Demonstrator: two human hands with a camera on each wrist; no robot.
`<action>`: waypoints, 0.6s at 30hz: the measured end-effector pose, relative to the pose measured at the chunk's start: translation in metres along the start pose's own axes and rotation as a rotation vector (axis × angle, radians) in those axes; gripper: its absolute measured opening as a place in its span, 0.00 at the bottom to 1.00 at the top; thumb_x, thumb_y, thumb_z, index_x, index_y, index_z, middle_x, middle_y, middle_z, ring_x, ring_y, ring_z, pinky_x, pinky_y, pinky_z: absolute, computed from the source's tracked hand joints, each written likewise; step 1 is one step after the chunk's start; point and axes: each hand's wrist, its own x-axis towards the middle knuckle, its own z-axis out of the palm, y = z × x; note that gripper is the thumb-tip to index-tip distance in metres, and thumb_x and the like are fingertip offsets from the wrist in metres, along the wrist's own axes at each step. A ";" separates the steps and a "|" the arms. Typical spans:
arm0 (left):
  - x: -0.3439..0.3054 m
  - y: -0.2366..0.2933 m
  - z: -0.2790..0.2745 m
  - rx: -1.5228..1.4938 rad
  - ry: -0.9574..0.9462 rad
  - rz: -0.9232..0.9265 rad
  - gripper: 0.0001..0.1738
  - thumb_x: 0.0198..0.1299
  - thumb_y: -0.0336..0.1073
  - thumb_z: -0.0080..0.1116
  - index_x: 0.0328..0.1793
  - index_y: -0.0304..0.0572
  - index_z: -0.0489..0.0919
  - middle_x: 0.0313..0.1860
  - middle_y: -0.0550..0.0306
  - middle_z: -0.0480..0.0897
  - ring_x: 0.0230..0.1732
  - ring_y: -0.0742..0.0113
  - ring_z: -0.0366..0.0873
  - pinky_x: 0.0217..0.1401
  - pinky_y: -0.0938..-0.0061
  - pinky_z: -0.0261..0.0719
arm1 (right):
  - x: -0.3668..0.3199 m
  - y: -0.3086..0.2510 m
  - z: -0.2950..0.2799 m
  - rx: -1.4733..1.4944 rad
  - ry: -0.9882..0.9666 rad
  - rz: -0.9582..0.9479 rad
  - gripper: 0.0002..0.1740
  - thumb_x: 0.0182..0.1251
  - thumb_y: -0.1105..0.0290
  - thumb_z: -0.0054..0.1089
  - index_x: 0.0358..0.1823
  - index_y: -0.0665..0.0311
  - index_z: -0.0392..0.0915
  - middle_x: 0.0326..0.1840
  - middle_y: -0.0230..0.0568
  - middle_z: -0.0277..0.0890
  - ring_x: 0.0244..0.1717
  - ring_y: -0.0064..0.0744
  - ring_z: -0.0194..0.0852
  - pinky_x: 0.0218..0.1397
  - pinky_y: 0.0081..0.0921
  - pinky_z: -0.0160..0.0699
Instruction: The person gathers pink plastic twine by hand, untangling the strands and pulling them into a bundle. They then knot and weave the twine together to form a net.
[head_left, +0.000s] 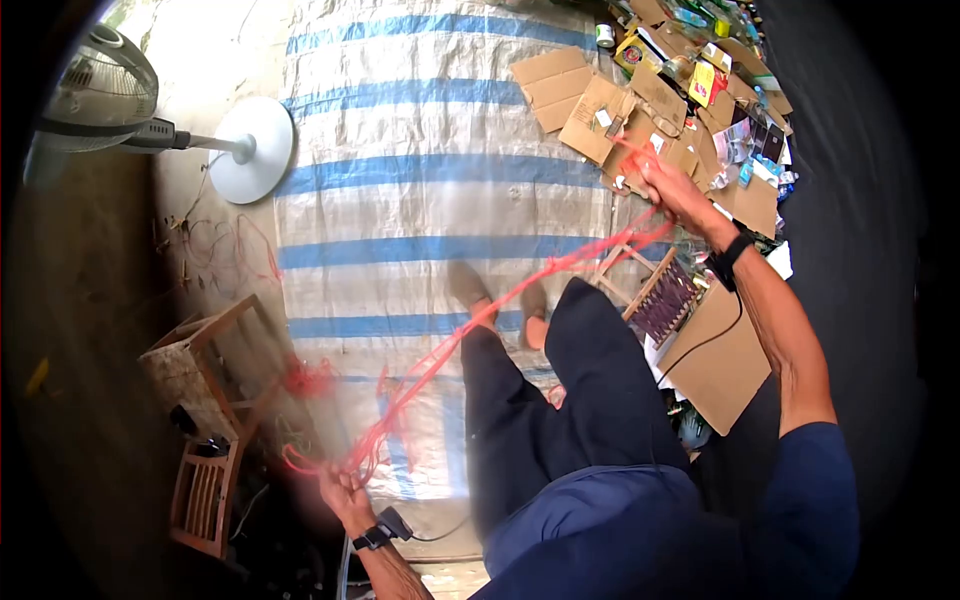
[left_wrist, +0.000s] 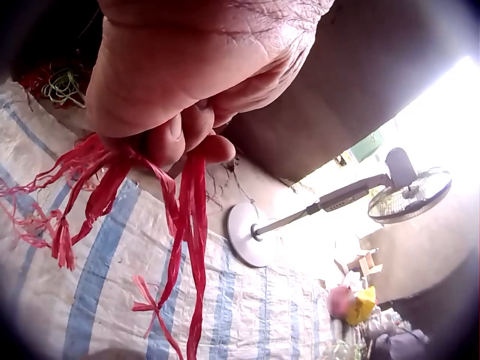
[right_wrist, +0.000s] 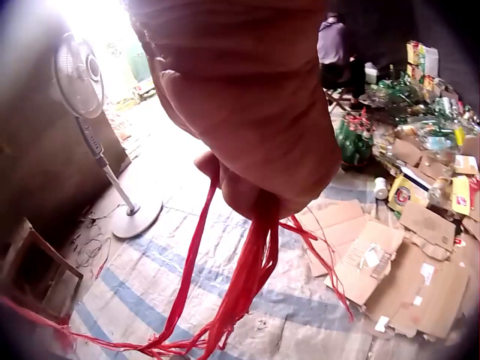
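Note:
A bundle of red plastic string (head_left: 500, 302) stretches diagonally between both hands in the head view. At lower left, the left hand (head_left: 347, 497) grips one end, with loose loops and frayed tails around it. Its curled fingers (left_wrist: 177, 135) pinch the red strands (left_wrist: 192, 225) in the left wrist view. The right hand (head_left: 672, 188), raised at the upper right, grips the other end. In the right wrist view, strands (right_wrist: 244, 281) hang down from that closed hand (right_wrist: 247, 120), and a few short ends stick out beside it.
A striped woven sheet (head_left: 400, 210) covers the floor. A fan (head_left: 245, 150) stands upper left, a wooden chair (head_left: 205, 375) lower left. Flattened cardboard (head_left: 725, 350), bottles and boxes are piled right, near a small rack (head_left: 665, 300). A seated person (right_wrist: 337, 52) is in the background.

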 end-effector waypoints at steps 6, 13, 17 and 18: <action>-0.018 -0.011 0.052 0.034 -0.054 -0.007 0.14 0.78 0.48 0.48 0.43 0.51 0.76 0.27 0.70 0.77 0.13 0.80 0.52 0.15 0.80 0.51 | 0.086 -0.068 0.011 -0.014 -0.050 -0.179 0.17 0.75 0.55 0.48 0.36 0.59 0.76 0.21 0.19 0.63 0.20 0.13 0.56 0.22 0.17 0.54; -0.048 -0.058 0.125 -0.056 -0.034 0.095 0.11 0.76 0.45 0.52 0.43 0.48 0.76 0.28 0.69 0.77 0.13 0.81 0.52 0.15 0.81 0.49 | 0.210 -0.110 0.019 -0.283 0.080 -0.608 0.19 0.75 0.55 0.52 0.43 0.66 0.78 0.24 0.30 0.71 0.27 0.23 0.69 0.31 0.26 0.67; -0.074 -0.105 0.181 -0.035 -0.034 0.134 0.12 0.76 0.44 0.53 0.46 0.45 0.77 0.31 0.64 0.79 0.13 0.82 0.52 0.15 0.81 0.48 | 0.251 -0.098 0.026 -0.496 0.303 -0.732 0.24 0.70 0.52 0.57 0.53 0.68 0.77 0.41 0.52 0.81 0.48 0.49 0.80 0.52 0.39 0.76; -0.082 -0.119 0.202 0.017 0.007 0.151 0.11 0.76 0.43 0.53 0.47 0.44 0.77 0.32 0.64 0.79 0.13 0.83 0.52 0.15 0.81 0.48 | 0.249 -0.087 0.026 -0.649 0.454 -0.719 0.25 0.69 0.52 0.59 0.54 0.68 0.77 0.46 0.57 0.81 0.55 0.55 0.79 0.58 0.43 0.76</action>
